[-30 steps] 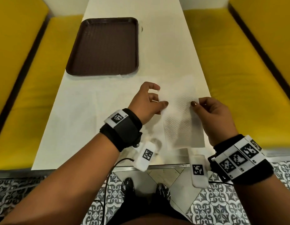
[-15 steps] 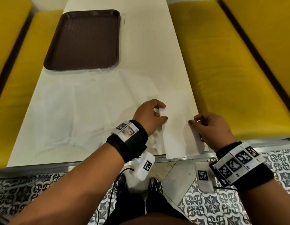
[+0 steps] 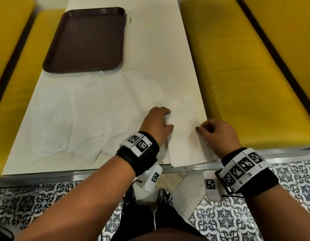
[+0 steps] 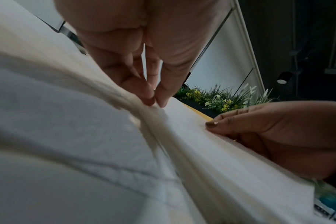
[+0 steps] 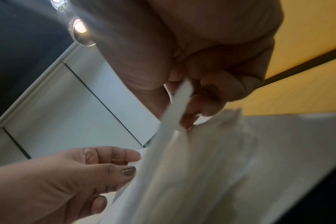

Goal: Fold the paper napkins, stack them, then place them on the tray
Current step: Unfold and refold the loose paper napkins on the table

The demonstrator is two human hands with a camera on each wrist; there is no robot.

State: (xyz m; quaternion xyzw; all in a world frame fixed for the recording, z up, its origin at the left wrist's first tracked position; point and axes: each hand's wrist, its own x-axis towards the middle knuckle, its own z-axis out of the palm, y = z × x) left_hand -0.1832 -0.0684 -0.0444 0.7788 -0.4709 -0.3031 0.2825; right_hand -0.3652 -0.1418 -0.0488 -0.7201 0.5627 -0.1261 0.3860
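Folded napkin (image 3: pixel 183 134) lies flat at the near edge of the counter (image 3: pixel 150 49), on the counter's right side, long axis running away from the person toward the far end. It sits directly betw. both hands: left hand (image 3: pixel 157 124) pinches its left long edge w/ thumb and fingertips, right hand (image 3: pixel 218 134) pinches the right long edge, other fingers curled in. Both hands are equally close, each touching its own side.

The tray (image 3: pixel 88 40) is well away from the napkin, up-left of it at the far left of the counter, nothing on it. Left hand is the nearer one to the tray.

Unfolded napkins (image 3: pixel 77 115) are spread flat to the left of the held napkin, betw. it and the tray; their far edge tucks just under the tray's near rim.

Count: 1 tray, 1 folded napkin in the hands (poss. a second layer beneath, can't tell), unfolded ones look like 2–3 overlapping sheets, white on white so exact no. unclear. 2 hands.

Judgement: the next move prob. folds across the long axis, or presses the crease.
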